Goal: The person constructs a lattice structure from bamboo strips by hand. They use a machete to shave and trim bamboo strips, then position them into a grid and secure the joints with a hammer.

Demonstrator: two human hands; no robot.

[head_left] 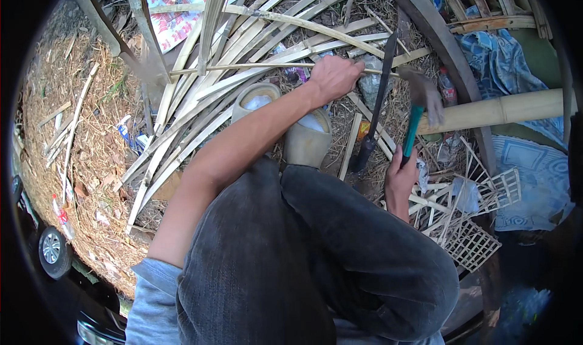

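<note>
My left hand (337,78) reaches forward, closed around a thin bamboo strip (243,67) that lies crosswise, its right end near the bamboo pole. My right hand (402,181) grips a hammer (413,129) by its green and black handle. The hammer's head is raised and smeared by motion, beside the cut end of a thick bamboo pole (486,111). Between my hands stands a long dark knife (379,99) with a black handle, pointing away from me. Whether the strip touches the knife's blade, I cannot tell.
Many split bamboo strips (200,105) fan out on the straw-covered ground to the left. Woven bamboo lattice pieces (470,245) lie at right, below blue patterned cloth (528,181). A curved dark rim (452,53) arches behind the pole. A plastic bottle (62,216) lies far left.
</note>
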